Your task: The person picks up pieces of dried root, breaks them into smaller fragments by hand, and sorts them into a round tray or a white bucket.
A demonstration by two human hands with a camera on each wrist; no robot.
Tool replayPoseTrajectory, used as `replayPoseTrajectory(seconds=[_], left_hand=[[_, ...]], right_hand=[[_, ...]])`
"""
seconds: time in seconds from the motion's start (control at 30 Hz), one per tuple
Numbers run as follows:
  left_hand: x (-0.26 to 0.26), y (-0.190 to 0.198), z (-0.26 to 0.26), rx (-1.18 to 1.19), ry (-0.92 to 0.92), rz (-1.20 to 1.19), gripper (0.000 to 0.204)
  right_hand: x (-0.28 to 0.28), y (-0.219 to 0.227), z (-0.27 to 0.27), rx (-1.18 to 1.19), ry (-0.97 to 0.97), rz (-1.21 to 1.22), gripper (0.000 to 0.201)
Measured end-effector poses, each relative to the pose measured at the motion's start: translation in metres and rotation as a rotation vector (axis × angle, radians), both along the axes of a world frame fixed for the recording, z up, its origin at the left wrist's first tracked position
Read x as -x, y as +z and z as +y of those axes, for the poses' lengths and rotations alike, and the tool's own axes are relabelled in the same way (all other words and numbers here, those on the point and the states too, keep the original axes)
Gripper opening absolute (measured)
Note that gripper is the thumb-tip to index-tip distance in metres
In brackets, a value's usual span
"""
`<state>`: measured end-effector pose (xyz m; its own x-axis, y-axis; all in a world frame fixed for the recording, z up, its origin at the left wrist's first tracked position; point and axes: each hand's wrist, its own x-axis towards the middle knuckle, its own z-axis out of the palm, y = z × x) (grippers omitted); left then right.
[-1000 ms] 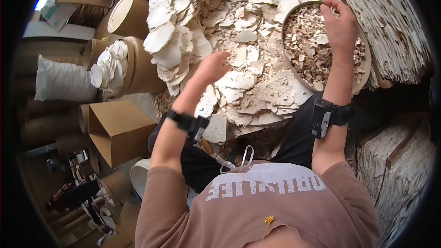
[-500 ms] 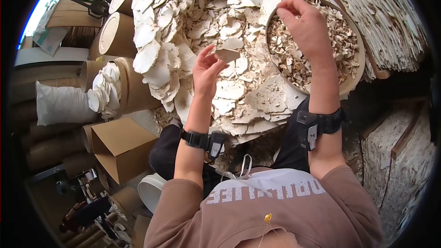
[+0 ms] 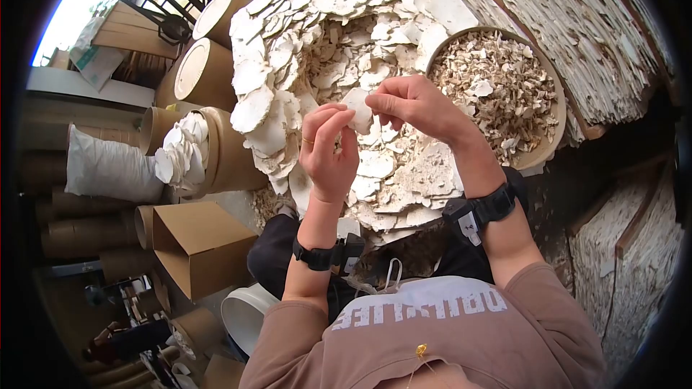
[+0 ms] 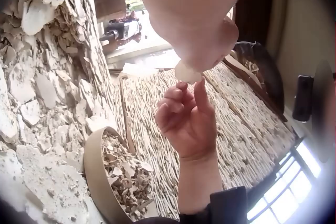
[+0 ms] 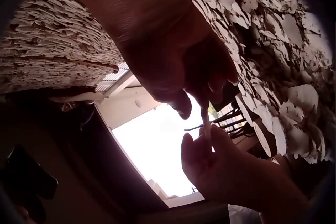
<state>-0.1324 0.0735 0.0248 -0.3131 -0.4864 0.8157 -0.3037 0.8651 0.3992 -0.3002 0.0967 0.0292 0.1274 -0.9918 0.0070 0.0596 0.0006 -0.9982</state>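
Note:
A thin, flat white slice (image 3: 359, 109) is held between my two hands above the heap of slices. My left hand (image 3: 331, 148) pinches its near left side with the fingertips. On the other side my right hand (image 3: 422, 108) pinches the edge between thumb and forefinger. Seen from the left wrist, the slice (image 4: 187, 73) spans both sets of fingertips. It stands nearly edge-on in the right wrist view. Below lies a big heap of pale flat slices (image 3: 252, 112), hollowed in the middle. A round, shallow tray (image 3: 556, 133) of small broken chips (image 3: 497, 86) stands to the right.
Stacked layers of whitish slices (image 3: 548, 36) rise behind the tray, with another stack (image 3: 613, 245) at lower right. On the left are an open cardboard box (image 3: 205, 238), a drum (image 3: 234, 151) topped with slices, a white sack (image 3: 112, 166) and a white bucket (image 3: 249, 313).
My right hand has left the tray of chips and come left to the slice. My left hand, empty-looking over the heap at first, picked up the slice and brought it toward the right hand.

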Motion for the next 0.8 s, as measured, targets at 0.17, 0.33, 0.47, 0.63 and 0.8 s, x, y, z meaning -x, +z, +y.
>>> replayPoseTrajectory(seconds=[0.17,0.33,0.47,0.63,0.8], left_hand=[[0.002,0.003,0.002,0.031,0.019,0.012,0.028],[0.009,0.013,0.003,-0.401,-0.071,0.378,0.046],[-0.008,0.026,-0.001,-1.086,-0.29,0.265,0.05],[-0.008,0.024,0.003,-1.121,-0.256,0.522,0.052],[-0.011,0.028,0.007,-0.941,-0.227,0.529,0.059]], right_hand=[[-0.005,0.009,0.005,-0.128,0.104,-0.009,0.026],[0.003,0.005,-0.001,-0.016,0.114,-0.003,0.023],[-0.001,0.005,-0.001,0.023,0.148,0.042,0.024],[-0.005,0.004,-0.001,0.106,0.117,0.158,0.021],[-0.011,0.003,-0.004,0.175,-0.026,0.259,0.019]])
